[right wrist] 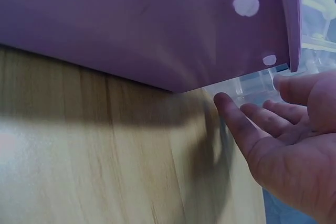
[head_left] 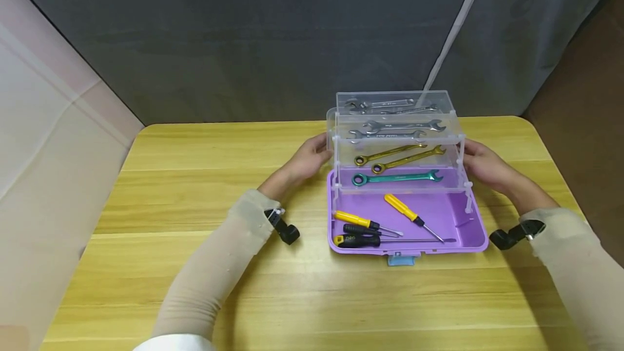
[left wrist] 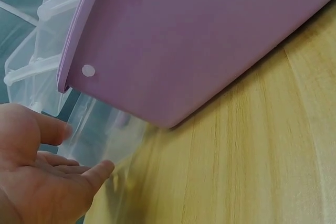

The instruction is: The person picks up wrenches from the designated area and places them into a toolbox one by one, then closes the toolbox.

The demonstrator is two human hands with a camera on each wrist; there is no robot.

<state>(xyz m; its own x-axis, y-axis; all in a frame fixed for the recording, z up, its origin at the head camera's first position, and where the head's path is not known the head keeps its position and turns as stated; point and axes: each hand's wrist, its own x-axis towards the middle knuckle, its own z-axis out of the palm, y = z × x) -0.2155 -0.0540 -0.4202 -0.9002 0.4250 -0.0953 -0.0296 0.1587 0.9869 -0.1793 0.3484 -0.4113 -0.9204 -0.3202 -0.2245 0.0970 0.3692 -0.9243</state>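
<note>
A purple toolbox stands on the table with its clear stepped trays raised and its clear lid folded back behind it. My left hand is at the lid's left edge, thumb and fingers extended close to the clear plastic. On the other side, my right hand reaches to the back right corner, fingers loosely extended beside the lid. Whether either hand bears on the lid is hard to tell. The trays hold a green wrench, gold wrenches and several silver wrenches.
Yellow-handled screwdrivers and black-handled screwdrivers lie in the purple base. A blue latch hangs at its front. The wooden table ends at a dark curtain behind the box.
</note>
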